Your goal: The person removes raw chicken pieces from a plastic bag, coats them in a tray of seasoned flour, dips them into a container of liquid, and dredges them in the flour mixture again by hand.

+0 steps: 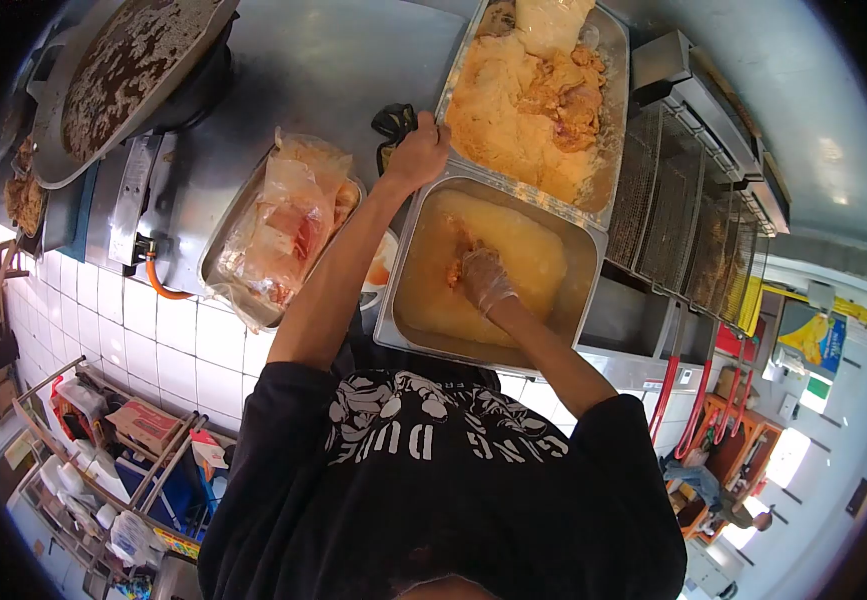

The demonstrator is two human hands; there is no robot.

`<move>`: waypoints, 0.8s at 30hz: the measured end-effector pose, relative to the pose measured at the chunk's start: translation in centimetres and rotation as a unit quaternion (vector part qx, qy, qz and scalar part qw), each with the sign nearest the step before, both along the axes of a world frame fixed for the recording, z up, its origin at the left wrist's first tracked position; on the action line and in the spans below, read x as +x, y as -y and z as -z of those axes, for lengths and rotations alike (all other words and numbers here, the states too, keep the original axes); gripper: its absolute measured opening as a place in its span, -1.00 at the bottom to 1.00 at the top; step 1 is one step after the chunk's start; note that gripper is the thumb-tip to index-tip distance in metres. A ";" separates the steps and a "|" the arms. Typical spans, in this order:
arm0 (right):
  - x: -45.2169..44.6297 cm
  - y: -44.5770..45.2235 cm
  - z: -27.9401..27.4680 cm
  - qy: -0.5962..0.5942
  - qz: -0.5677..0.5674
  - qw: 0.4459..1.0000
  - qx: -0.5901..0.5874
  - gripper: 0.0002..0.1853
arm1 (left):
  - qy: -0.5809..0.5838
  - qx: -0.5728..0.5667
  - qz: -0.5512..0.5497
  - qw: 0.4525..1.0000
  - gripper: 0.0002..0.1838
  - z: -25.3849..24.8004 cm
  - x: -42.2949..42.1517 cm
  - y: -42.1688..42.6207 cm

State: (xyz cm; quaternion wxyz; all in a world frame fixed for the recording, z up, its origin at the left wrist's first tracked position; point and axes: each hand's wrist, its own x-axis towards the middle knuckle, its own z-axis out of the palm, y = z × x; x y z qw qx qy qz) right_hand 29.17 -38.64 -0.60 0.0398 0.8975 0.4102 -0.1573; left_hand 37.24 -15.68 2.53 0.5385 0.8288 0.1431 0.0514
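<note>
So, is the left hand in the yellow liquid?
No, the left hand is at the breading tray; only the right hand dips there.

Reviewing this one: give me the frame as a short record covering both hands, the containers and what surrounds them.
Left hand: bare, curled at the edge of the rectangular metal tray of pale-orange powder; grip unclear
Right hand: in a clear plastic glove, fingers in the yellow liquid of the deep rectangular metal pan
Beside left hand: crumpled black-and-gold item
Left of pan: clear plastic bag of raw-looking meat, on a metal tray
Right side: metal wire baskets
</note>
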 end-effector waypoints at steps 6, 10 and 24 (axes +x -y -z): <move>0.4 0.9 1.2 0.003 0.004 0.996 0.094 -0.69 | 0.005 0.027 0.017 0.999 -0.67 1.1 0.2 -0.2; 1.3 -1.0 -3.4 -0.123 0.068 0.988 -0.059 -0.77 | -0.003 0.016 -0.012 1.000 -0.67 -0.4 0.0 0.0; 0.9 1.6 -13.8 -0.045 -0.053 0.998 0.011 -0.67 | -0.025 -0.007 0.003 1.000 -0.65 -0.7 -0.2 -0.1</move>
